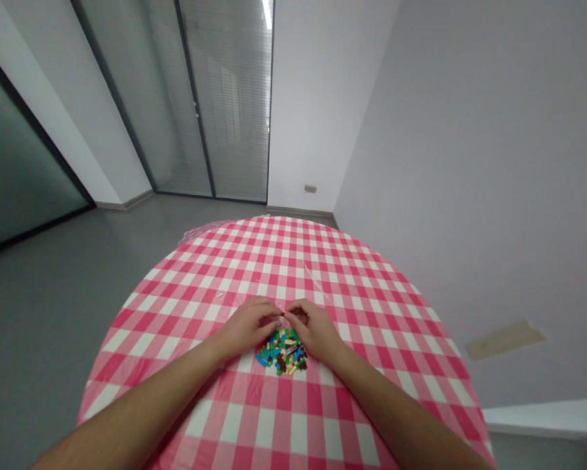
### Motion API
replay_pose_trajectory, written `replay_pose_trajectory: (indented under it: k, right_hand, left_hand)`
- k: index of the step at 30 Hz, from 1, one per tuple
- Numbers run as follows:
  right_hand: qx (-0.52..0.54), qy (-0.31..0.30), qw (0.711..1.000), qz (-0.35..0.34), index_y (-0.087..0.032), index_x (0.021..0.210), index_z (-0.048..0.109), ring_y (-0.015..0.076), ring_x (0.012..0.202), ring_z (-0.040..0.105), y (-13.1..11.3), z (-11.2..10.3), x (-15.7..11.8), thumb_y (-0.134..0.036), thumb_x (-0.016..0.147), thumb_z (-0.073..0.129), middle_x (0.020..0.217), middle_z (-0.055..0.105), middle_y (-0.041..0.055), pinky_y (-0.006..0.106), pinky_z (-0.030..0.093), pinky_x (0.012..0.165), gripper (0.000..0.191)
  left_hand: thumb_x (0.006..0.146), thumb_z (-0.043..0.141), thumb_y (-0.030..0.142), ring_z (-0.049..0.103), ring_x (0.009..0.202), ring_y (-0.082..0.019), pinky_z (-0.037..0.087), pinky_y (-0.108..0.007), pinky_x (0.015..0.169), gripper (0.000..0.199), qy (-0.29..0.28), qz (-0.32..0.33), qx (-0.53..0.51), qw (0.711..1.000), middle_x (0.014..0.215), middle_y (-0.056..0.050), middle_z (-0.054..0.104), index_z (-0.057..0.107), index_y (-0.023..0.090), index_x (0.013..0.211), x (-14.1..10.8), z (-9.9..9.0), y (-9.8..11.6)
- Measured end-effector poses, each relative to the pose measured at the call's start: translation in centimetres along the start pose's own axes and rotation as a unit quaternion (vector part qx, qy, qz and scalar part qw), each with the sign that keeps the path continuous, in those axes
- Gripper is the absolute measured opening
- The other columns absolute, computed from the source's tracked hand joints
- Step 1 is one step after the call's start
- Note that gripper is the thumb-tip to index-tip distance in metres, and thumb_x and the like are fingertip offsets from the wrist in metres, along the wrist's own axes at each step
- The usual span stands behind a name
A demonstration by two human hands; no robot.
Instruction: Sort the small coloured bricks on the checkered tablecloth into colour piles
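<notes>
A loose pile of small plastic bricks (282, 351) in green, blue, brown, white and yellow lies on the pink-and-white gingham tablecloth (273, 261). Just behind the pile, my left hand (247, 326) and my right hand (313, 330) meet, their fingertips almost touching. Each hand's curled fingers seem to pinch a small dark brick, mostly hidden. The heels of both hands are close to the pile's upper edges.
The round table's edge curves around the cloth, with a grey floor (78, 307) beyond it on the left. A pale wall (469, 163) rises on the right. Glass panels with blinds (229, 98) stand ahead.
</notes>
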State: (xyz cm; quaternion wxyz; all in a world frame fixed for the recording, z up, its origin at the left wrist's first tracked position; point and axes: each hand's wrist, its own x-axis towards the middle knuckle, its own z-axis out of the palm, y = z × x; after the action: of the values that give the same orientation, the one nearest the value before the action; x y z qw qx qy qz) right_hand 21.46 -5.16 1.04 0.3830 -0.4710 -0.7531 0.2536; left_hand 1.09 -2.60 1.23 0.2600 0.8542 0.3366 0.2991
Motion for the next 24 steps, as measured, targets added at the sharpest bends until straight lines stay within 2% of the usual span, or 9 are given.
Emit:
replay_pose_trajectory:
  k: [2,5,11,16,19,24]
  right_hand:
    - [0.036,0.024,0.999,0.022,-0.020,0.087,0.060,0.0157,0.070,0.060,0.0,0.1,-0.1,-0.024,0.089,0.060,0.079,0.065,0.0014,0.028,0.046,0.065,0.005]
    - [0.054,0.026,0.997,0.042,-0.021,0.079,0.054,0.0144,0.064,0.056,0.0,0.2,-0.2,-0.026,0.087,0.062,0.071,0.060,-0.0011,0.026,0.044,0.060,0.012]
    - [0.064,0.026,0.997,0.044,-0.022,0.074,0.051,0.0134,0.061,0.052,0.1,0.3,0.0,-0.026,0.085,0.062,0.068,0.057,-0.0025,0.026,0.042,0.058,0.016]
    - [0.082,0.041,0.995,0.030,-0.022,0.076,0.051,0.0141,0.063,0.054,0.2,0.5,0.0,-0.028,0.086,0.059,0.069,0.057,-0.0020,0.026,0.044,0.059,0.014]
    - [0.073,0.045,0.996,0.006,-0.022,0.083,0.056,0.0156,0.070,0.060,0.2,0.2,0.2,-0.022,0.086,0.055,0.077,0.063,0.0006,0.028,0.048,0.065,0.003]
    - [-0.011,0.072,0.997,-0.006,-0.020,0.092,0.064,0.0175,0.076,0.062,0.7,-1.0,0.4,-0.018,0.086,0.053,0.085,0.069,0.0048,0.031,0.050,0.070,0.013]
  left_hand:
    - [0.091,0.062,0.021,0.062,0.091,-0.020,0.047,-0.033,0.084,0.014,0.025,0.014,0.004,1.000,0.094,-0.005,0.070,0.071,0.020,0.101,0.0,0.2,-0.2]
    - [0.091,0.062,0.019,0.063,0.090,-0.020,0.048,-0.034,0.083,0.013,0.051,0.038,0.010,0.998,0.092,-0.005,0.070,0.071,0.020,0.100,0.0,0.3,-0.4]
    - [0.093,0.060,0.018,0.061,0.085,-0.019,0.046,-0.034,0.080,0.009,0.047,0.074,0.057,0.995,0.087,-0.003,0.070,0.069,0.020,0.094,0.2,0.2,-0.2]
    - [0.093,0.058,0.016,0.061,0.084,-0.020,0.045,-0.035,0.078,0.010,0.056,0.073,0.089,0.992,0.087,-0.003,0.071,0.068,0.020,0.092,0.4,0.4,-0.2]
    - [0.093,0.058,0.017,0.062,0.086,-0.021,0.045,-0.035,0.079,0.011,0.075,0.058,0.095,0.991,0.089,-0.004,0.072,0.068,0.021,0.094,0.5,0.1,-0.6]
    - [0.092,0.062,0.024,0.063,0.089,-0.024,0.045,-0.040,0.082,0.011,0.125,-0.052,0.151,0.979,0.091,-0.004,0.074,0.072,0.021,0.092,0.7,-0.8,-2.3]
